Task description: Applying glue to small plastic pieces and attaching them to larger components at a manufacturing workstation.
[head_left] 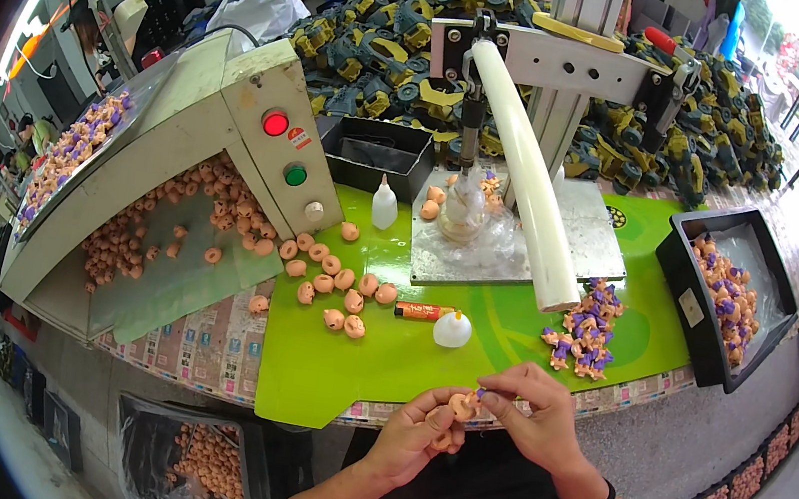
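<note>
Above the front edge of the green mat, my left hand (410,441) grips a round peach doll head (464,405). A second peach piece (442,441) shows lower in the same hand. My right hand (539,419) pinches a small piece with purple on it (479,392) against the head; the fingers hide most of it. Beyond my hands on the mat are a small squeeze bottle (452,330) and an orange-and-black tube (422,311). Several loose doll heads (353,301) lie to the left, and a pile of small purple-and-peach doll bodies (593,334) lies to the right.
A press with a long white lever (530,176) stands at the back on a metal plate (568,233). At left, a machine (250,78) holds many heads. A black tray (739,350) of purple-and-peach pieces is at right. A white bottle (384,205) stands by a black bin (370,170).
</note>
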Demonstrator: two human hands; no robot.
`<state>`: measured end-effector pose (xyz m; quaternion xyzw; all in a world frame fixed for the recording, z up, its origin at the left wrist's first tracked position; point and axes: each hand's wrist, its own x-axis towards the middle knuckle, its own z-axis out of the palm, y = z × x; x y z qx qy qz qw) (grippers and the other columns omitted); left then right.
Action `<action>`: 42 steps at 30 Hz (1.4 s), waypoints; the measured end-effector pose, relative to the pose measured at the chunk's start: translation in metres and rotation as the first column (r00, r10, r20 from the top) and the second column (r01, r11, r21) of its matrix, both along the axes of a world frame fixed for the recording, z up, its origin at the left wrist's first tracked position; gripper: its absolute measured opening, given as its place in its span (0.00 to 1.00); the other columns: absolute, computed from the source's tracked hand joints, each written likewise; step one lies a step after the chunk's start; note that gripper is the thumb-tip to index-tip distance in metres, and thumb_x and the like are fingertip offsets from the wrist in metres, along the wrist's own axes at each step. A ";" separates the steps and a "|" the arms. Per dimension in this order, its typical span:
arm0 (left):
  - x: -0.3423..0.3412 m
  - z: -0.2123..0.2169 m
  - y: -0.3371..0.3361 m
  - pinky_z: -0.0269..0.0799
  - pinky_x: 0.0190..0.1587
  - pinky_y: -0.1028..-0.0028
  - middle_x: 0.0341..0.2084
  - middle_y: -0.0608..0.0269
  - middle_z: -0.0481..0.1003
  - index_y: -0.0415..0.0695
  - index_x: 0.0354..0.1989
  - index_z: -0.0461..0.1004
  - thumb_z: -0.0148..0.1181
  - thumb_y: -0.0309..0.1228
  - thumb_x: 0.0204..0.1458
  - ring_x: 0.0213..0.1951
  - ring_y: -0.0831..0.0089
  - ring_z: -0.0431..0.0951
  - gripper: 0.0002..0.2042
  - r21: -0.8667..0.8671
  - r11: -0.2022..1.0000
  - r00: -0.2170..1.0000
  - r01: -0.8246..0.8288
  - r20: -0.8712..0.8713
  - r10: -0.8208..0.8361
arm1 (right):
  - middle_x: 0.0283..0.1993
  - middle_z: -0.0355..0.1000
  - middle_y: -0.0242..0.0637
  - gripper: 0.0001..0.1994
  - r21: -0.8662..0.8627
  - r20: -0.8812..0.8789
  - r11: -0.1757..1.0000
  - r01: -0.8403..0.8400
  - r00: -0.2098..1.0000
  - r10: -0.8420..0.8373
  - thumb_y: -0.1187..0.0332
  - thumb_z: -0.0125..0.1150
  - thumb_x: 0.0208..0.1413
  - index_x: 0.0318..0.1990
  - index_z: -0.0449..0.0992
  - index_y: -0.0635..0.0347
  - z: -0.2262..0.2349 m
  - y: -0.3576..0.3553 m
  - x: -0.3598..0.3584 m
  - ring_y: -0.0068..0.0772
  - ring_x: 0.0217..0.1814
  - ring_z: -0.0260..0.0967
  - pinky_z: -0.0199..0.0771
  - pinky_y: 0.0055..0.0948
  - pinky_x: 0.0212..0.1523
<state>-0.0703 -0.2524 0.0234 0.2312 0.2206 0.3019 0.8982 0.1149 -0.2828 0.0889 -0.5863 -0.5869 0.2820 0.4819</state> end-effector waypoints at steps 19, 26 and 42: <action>0.006 0.012 0.001 0.70 0.32 0.77 0.34 0.63 0.74 0.39 0.47 0.72 0.59 0.27 0.56 0.29 0.77 0.72 0.12 0.033 0.996 0.996 -0.086 -0.004 0.086 | 0.26 0.72 0.37 0.09 0.014 0.056 0.994 -0.105 0.993 0.104 0.76 0.66 0.49 0.39 0.82 0.59 0.006 0.005 0.009 0.29 0.26 0.68 0.67 0.27 0.28; -0.012 0.020 0.014 0.69 0.32 0.74 0.39 0.61 0.74 0.43 0.49 0.70 0.57 0.32 0.58 0.29 0.76 0.71 0.13 0.125 0.985 0.991 -0.118 -0.048 0.125 | 0.34 0.75 0.39 0.11 0.508 0.410 0.803 -0.312 0.907 0.094 0.76 0.63 0.49 0.42 0.79 0.60 0.098 0.075 0.011 0.42 0.33 0.70 0.71 0.35 0.35; -0.067 0.027 0.027 0.70 0.32 0.73 0.36 0.63 0.74 0.42 0.49 0.68 0.56 0.34 0.59 0.31 0.73 0.73 0.13 0.168 0.951 0.954 -0.261 -0.105 0.280 | 0.60 0.66 0.50 0.25 0.615 0.075 0.789 0.002 0.995 -0.062 0.61 0.60 0.56 0.58 0.66 0.62 0.151 0.203 0.033 0.45 0.64 0.62 0.59 0.38 0.64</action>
